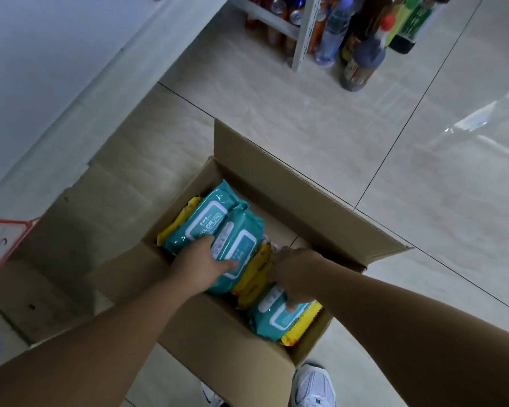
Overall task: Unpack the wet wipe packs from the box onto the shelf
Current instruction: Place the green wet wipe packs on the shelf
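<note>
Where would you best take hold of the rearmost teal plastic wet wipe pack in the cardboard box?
Probably by its long edges near the far end, coming from above: the rearmost teal plastic wet wipe pack lies label-up on top, and its near end is overlapped by the second teal pack under the left hand.
</note>
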A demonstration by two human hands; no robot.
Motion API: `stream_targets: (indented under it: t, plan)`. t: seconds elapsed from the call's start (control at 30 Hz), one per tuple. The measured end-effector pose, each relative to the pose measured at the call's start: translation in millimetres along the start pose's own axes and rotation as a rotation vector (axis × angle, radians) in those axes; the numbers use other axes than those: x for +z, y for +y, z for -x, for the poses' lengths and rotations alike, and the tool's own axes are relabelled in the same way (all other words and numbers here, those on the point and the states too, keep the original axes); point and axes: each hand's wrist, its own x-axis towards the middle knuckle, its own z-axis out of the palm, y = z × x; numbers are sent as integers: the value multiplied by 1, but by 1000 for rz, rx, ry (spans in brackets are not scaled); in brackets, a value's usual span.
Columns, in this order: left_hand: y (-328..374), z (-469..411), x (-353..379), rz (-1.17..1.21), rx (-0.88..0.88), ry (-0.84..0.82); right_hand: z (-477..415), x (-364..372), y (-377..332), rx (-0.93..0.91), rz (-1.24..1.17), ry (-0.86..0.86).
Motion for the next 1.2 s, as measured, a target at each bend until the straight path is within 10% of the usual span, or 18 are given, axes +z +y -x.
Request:
stream_targets:
  t: [0.57,1.2]
  plan:
    - [114,206,-179,227,173,-186,269,-150,-47,18,-509,208]
    - [265,614,-476,14,475,122,665,-420,-207,-162,-294,421]
